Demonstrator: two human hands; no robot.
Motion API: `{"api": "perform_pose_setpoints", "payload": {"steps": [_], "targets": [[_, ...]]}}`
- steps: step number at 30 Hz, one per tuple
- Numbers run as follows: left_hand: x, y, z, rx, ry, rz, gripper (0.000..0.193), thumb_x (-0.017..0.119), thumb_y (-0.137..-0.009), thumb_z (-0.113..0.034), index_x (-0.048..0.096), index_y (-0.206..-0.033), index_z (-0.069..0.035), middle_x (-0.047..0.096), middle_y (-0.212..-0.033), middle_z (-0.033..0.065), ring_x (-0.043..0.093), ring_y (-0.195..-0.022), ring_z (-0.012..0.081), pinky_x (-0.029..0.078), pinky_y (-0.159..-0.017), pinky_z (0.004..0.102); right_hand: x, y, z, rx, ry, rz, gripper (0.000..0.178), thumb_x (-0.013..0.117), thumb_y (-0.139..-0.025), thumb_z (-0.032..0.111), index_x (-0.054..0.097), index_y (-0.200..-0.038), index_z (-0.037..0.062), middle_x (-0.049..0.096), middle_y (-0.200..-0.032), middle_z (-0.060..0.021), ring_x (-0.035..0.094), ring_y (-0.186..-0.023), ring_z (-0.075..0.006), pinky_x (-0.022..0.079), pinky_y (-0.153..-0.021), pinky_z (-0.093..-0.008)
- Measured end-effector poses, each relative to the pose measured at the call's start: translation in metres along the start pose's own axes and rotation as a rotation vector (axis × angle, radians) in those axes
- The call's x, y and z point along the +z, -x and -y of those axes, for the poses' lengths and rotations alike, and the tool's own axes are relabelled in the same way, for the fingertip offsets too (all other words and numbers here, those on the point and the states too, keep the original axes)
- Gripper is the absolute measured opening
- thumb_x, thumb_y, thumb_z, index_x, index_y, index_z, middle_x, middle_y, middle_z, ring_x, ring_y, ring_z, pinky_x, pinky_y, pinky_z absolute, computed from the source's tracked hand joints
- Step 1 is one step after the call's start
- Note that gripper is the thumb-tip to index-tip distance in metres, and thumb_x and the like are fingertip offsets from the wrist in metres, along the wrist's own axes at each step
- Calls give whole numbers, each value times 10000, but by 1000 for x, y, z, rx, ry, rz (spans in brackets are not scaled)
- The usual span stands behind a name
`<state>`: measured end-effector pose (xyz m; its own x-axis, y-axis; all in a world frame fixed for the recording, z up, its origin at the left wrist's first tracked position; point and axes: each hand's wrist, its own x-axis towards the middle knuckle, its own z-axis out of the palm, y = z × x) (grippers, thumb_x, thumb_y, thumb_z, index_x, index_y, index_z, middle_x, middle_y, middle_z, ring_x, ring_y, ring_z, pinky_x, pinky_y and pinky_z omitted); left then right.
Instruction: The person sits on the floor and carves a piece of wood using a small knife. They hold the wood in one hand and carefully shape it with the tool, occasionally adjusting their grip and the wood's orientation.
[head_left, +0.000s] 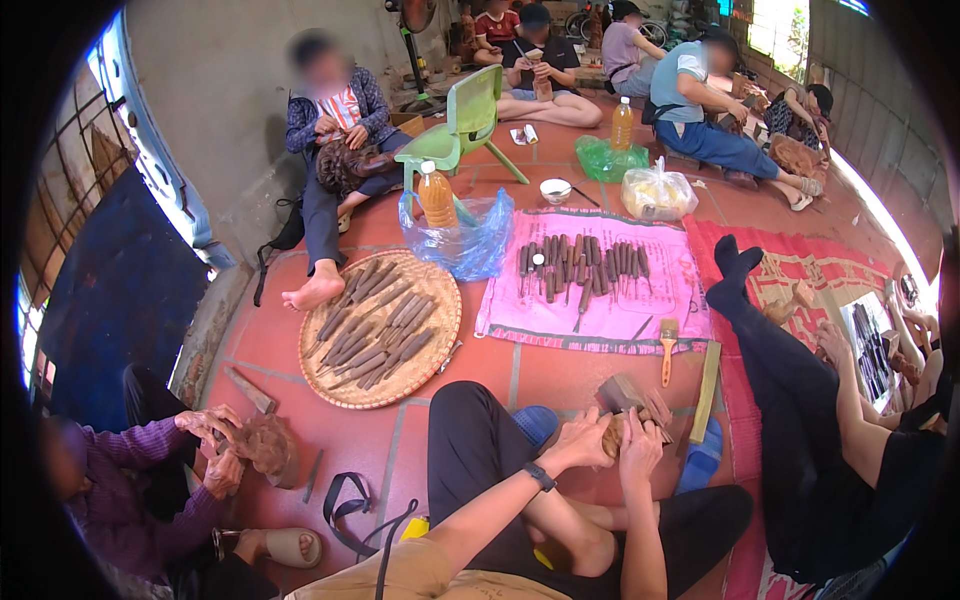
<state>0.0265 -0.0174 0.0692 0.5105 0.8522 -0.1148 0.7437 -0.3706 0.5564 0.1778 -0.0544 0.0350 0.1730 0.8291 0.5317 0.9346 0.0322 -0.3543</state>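
I sit cross-legged with both hands together in front of me, around a small brown wood piece (611, 437). My left hand (583, 440), with a dark watch on its wrist, is closed on the piece from the left. My right hand (641, 448) is closed at its right side, fingertips against it; whether a small tool is in those fingers I cannot make out. Just beyond them a wooden block (620, 392) and thinner wood pieces lie close to the fingers. A flat brush (667, 350) and a long greenish-yellow strip (705, 392) lie farther right.
Rows of wooden-handled tools lie on a round woven tray (446, 345) and a pink sheet (500, 300). Blue slippers (703, 458) flank my work. A bottle (437, 197), a green chair (470, 110) and a bowl (556, 190) stand beyond. Several people work around, one nearby left (140, 500).
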Motion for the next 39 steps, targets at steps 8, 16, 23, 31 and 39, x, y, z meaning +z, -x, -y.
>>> {"api": "perform_pose_setpoints", "payload": {"steps": [8, 16, 23, 31, 39], "targets": [[2, -1, 1, -10, -4, 5, 917, 792, -587, -422, 513, -1379, -52, 525, -1212, 210, 545, -1144, 424, 508, -911, 507, -13, 12, 3, 88, 7, 168, 363, 635, -936, 197, 673, -1292, 143, 669, -822, -173, 618, -818, -337, 506, -786, -446], [-3, -4, 2, -82, 49, 36, 905, 791, -582, -427, 538, -1369, -57, 517, -1212, 217, 532, -1184, 430, 503, -915, 505, -11, -4, 6, 229, -80, 291, 377, 630, -947, 236, 645, -1322, 205, 682, -802, -235, 663, -731, -422, 526, -696, -526], [-5, -2, 4, -61, 62, 39, 918, 763, -586, -428, 519, -1383, -41, 514, -1224, 227, 527, -1188, 437, 505, -917, 503, -16, -10, 9, 243, -46, 413, 391, 582, -973, 271, 614, -1358, 209, 694, -815, -233, 680, -769, -420, 533, -698, -528], [-3, -2, 5, -53, 57, 15, 970, 773, -586, -437, 489, -1456, -114, 509, -1244, 221, 527, -1202, 428, 509, -921, 488, -26, -10, 9, 263, -68, 465, 372, 534, -1000, 274, 607, -1362, 225, 699, -904, -238, 675, -834, -432, 525, -750, -538], [-4, -7, 10, -33, 101, 54, 941, 766, -591, -432, 513, -1448, -140, 504, -1294, 196, 515, -1233, 391, 494, -950, 474, -13, -22, 6, 215, -21, 431, 347, 530, -1007, 281, 625, -1336, 227, 691, -868, -232, 663, -809, -439, 518, -737, -543]]}}
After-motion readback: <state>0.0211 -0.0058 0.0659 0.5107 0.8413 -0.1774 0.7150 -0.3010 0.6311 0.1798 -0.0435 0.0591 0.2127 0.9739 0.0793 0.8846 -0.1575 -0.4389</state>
